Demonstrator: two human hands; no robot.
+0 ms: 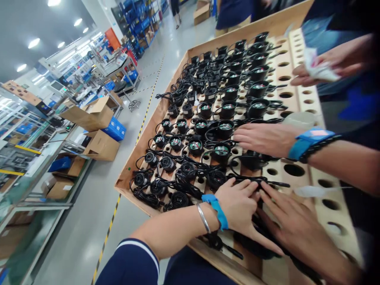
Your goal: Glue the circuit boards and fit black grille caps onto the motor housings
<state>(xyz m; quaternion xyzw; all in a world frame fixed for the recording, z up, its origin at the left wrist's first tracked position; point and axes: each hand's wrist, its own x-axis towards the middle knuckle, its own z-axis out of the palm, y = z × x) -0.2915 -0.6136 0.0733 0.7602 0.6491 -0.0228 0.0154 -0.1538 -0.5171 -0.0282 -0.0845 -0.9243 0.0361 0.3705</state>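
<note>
My left hand, with a blue wristband and a silver bangle, lies with fingers spread over a black round unit and its cable at the near edge of a wooden pegboard tray. Beside it, my right hand has its fingers stretched flat, touching the same black parts. Neither hand closes around anything. The tray's holes hold several black round units with cables, some showing green and red tops.
A co-worker's hand with a blue wrist strap reaches over the tray from the right. Another person's hand holds a white cloth at the top right. Cardboard boxes, shelving and a yellow-striped floor line lie to the left.
</note>
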